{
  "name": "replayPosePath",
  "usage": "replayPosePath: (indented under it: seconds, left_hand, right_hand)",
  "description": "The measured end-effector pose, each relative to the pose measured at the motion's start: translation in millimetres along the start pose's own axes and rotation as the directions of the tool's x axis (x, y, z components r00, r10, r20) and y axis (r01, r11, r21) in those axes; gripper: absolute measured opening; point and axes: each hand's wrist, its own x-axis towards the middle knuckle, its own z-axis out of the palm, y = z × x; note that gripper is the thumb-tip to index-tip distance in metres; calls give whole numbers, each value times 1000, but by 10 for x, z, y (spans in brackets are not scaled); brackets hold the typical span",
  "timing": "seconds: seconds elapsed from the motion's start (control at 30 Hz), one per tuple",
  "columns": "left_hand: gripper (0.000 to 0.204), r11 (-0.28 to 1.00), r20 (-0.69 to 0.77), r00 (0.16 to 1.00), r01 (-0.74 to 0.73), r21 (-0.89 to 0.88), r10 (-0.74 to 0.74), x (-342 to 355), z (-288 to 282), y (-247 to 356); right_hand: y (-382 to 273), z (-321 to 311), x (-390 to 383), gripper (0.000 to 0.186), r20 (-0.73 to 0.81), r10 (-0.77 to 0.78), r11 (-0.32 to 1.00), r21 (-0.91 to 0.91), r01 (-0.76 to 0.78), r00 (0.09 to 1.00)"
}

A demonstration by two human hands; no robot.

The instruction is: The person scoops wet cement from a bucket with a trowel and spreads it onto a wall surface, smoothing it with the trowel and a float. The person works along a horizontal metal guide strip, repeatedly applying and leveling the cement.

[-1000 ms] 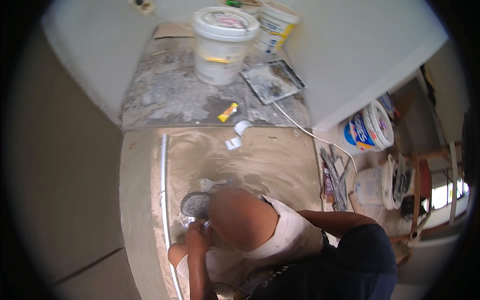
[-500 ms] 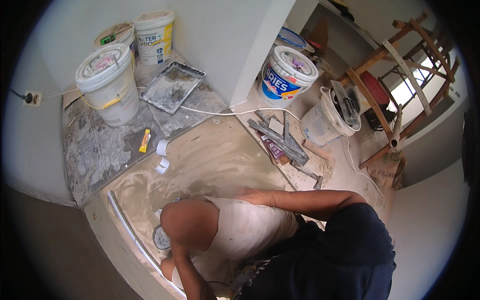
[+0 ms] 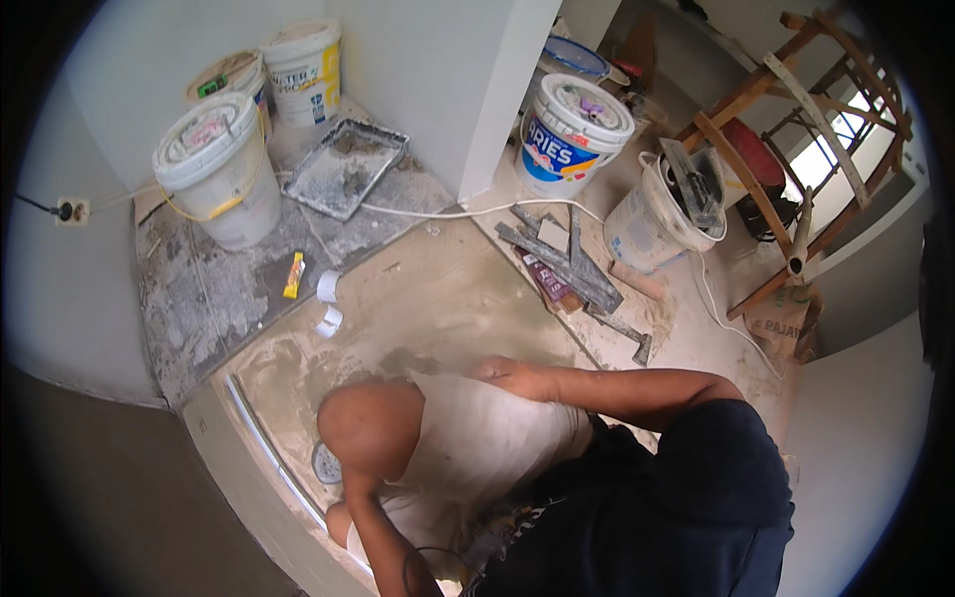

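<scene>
Looking straight down here: the right hand lies flat and open, palm down, on a big pale cloth-like bundle sitting on the sandy screed floor. It isn't gripping anything, just pressing on top. The left hand is low at the left of the bundle, right next to the metal edge strip, mostly tucked behind the knee, so I can't tell if it's clenched or loose. A small round grey drain cover peeks out just beside that knee.

Further back on the rough grey patch there's a white bucket with a yellow handle, a dirty paint tray, a little yellow tube and two rolls of white tape. A white cable runs along the wall base. Off to the right: a blue-and-white bucket, another bucket stuffed with trowels, and some metal straightedges lying on the floor.
</scene>
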Motion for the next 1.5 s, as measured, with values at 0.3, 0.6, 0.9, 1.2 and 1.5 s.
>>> replayPosePath:
  seconds: [0.3, 0.6, 0.9, 1.2, 1.5]
  left_hand:
    - [27, 949, 111, 948, 306, -72, -297, 140, -68, 608]
    - [25, 922, -27, 925, 374, -98, -378, 37, -152, 680]
    - [29, 877, -62, 887, 462, 132, -457, -251, -66, 1494]
    - [36, 812, 324, 785, 579, -78, -529, -190, 326, 2885]
    - [33, 753, 476, 683, 655, -65, -553, -908, 796, 3774]
  right_hand:
    - [-587, -55, -775, 27, 86, -171, 932, -310, 190, 981]
    - [-1055, 242, -144, 97, -55, -222, 546, -834, 78, 973]
    - [-667, 41, 419, 91, 109, -503, 387, -859, 336, 857]
    - [-1630, -316, 465, 98, 255, 105, 529, -833, 163, 961]
    - [-2362, -299, -166, 88, 131, 518, 508, -842, -181, 845]
